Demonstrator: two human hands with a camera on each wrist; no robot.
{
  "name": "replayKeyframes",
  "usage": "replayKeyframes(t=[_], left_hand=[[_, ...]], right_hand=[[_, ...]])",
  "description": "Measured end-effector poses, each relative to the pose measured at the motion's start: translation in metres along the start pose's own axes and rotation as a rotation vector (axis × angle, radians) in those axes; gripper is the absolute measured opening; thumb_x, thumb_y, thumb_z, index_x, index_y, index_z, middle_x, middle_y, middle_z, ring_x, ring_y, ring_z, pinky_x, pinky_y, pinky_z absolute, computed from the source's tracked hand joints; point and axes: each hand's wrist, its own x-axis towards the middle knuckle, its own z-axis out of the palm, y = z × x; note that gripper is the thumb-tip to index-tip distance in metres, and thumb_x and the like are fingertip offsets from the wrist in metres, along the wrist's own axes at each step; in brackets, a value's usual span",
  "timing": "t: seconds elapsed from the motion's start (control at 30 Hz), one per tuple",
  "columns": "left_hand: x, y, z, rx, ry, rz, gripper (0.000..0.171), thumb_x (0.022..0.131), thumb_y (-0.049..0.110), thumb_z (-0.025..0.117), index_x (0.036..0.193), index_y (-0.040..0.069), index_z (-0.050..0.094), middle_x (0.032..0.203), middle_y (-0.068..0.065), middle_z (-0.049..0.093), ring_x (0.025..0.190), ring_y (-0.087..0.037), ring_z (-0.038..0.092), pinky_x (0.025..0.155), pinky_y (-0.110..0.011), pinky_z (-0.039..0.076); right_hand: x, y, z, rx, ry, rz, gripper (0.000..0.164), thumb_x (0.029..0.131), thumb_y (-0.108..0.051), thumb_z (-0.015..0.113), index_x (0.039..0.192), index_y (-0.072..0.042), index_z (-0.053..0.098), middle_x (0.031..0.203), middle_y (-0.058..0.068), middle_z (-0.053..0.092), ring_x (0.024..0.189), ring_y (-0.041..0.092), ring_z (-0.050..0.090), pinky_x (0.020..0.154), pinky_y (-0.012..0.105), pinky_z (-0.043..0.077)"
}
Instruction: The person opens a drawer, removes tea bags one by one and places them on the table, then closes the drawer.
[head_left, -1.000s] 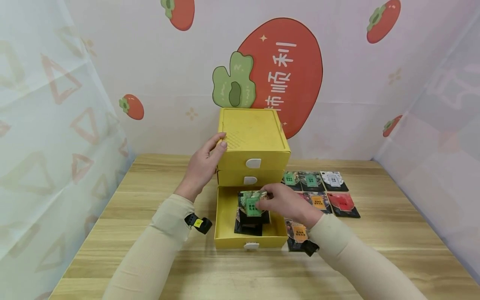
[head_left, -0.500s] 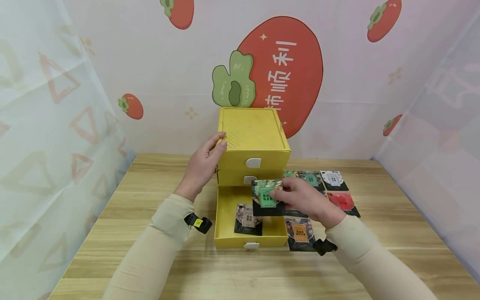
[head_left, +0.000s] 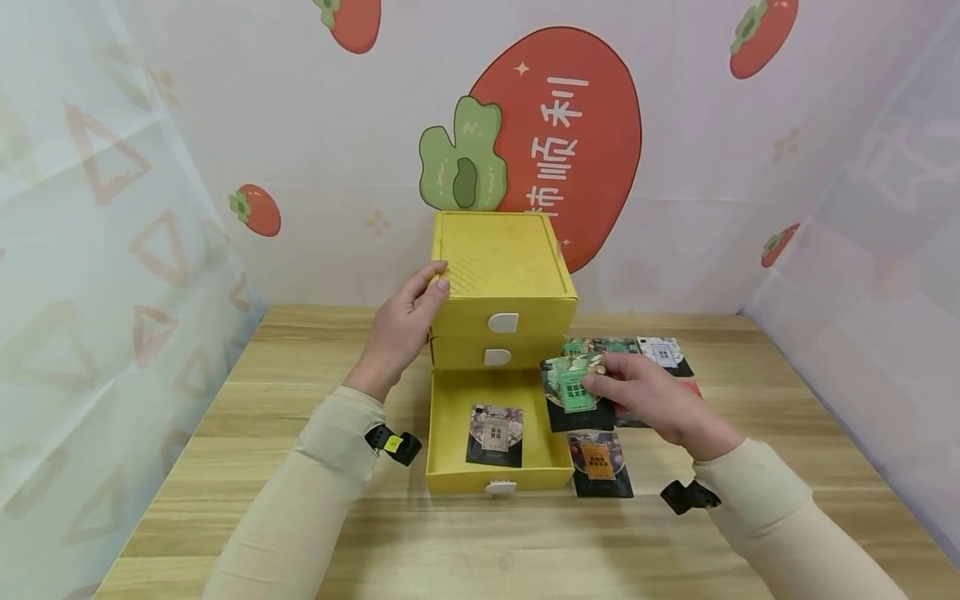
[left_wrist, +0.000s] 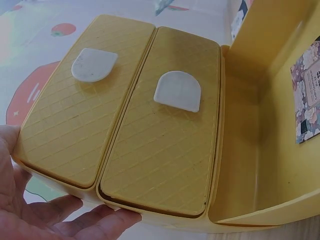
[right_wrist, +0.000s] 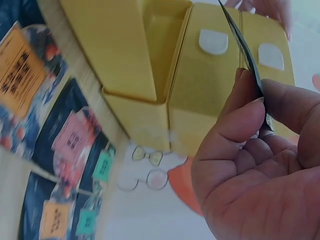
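My right hand (head_left: pixel 652 396) pinches a flat sachet with a green label (head_left: pixel 576 392) between thumb and fingers, above the right side of the open drawer; in the right wrist view this sachet (right_wrist: pixel 242 42) appears edge-on. My left hand (head_left: pixel 397 329) rests against the upper left side of a yellow drawer cabinet (head_left: pixel 504 254), its fingers (left_wrist: pixel 105 225) spread along that side. The cabinet's bottom drawer (head_left: pixel 450 442) is pulled out, and a sachet with a brownish-pink label (head_left: pixel 495 435) lies inside. Both upper drawers are closed.
To the cabinet's right, several sachets lie on the wooden table, including an orange-labelled sachet (head_left: pixel 600 465) beside the drawer and a white sachet (head_left: pixel 665 356) at the back. The right hand partly hides others. A patterned backdrop (head_left: pixel 337 125) stands behind.
My right hand has lifted the green-labelled sachet out of the bottom drawer and carried it rightward, uncovering the brownish-pink-labelled sachet. My left hand has stayed at the cabinet.
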Motion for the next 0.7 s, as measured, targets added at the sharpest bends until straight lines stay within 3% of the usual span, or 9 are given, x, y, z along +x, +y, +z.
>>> replayKeyframes(t=[0.23, 0.7], left_hand=[[0.002, -0.003, -0.001, -0.001, -0.001, -0.009, 0.057, 0.107, 0.063, 0.041, 0.158, 0.04, 0.043, 0.163, 0.001, 0.044, 0.148, -0.028, 0.044, 0.116, -0.059, 0.039], [0.002, -0.003, 0.001, -0.003, -0.007, -0.007, 0.056, 0.107, 0.062, 0.042, 0.158, 0.04, 0.043, 0.164, 0.001, 0.043, 0.148, -0.028, 0.044, 0.115, -0.058, 0.04]], right_hand=[[-0.009, 0.019, -0.017, -0.051, 0.045, 0.031, 0.033, 0.107, -0.027, 0.061, 0.086, -0.006, 0.046, 0.072, 0.001, 0.036, 0.064, 0.016, 0.038, 0.063, 0.033, 0.04], [-0.026, 0.066, -0.037, -0.033, 0.051, 0.152, 0.032, 0.107, -0.019, 0.061, 0.082, -0.006, 0.047, 0.067, -0.003, 0.039, 0.057, 0.011, 0.035, 0.059, 0.03, 0.04]])
